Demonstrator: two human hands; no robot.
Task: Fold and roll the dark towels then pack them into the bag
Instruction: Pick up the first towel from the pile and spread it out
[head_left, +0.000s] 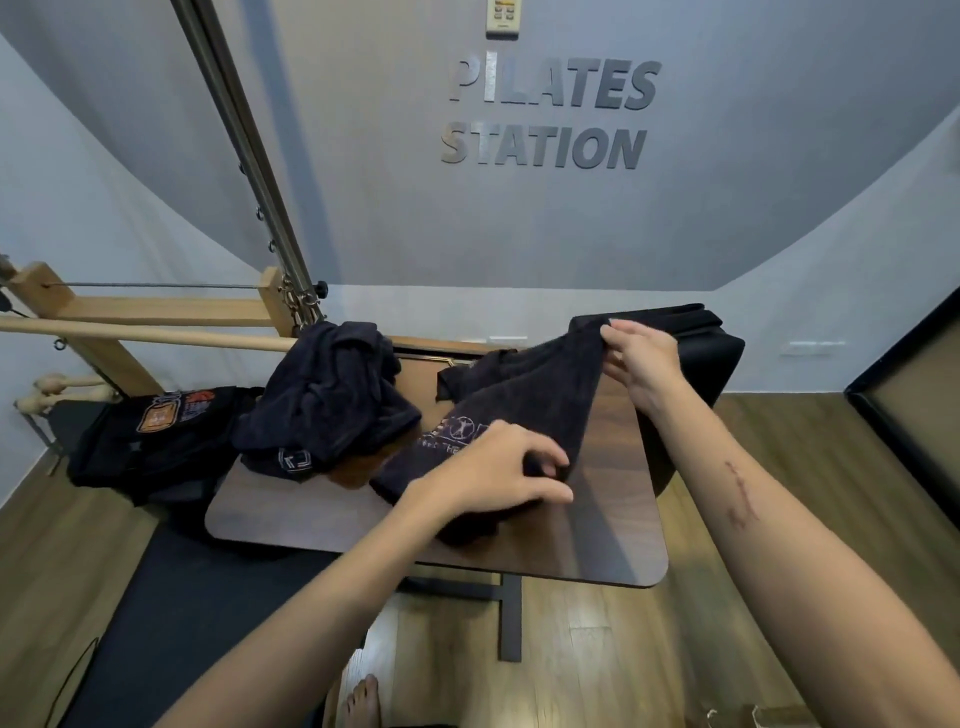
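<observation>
Dark terry towel with pale logo (524, 410), partly hidden, stretched over the brown wooden table (613, 551); right hand (641, 358) pinches its far corner; left hand (498, 470) grips its near edge.

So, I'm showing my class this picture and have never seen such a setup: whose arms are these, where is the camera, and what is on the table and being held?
There is no machine. A camera worn on a person's head looks forward and down at their bare arms. Both hands hold one dark towel over a small wooden table: the left hand grips its near end, the right hand pinches its raised far end. A crumpled pile of dark towels lies on the table's left side. Left of the table sits a black bag with orange print.
</observation>
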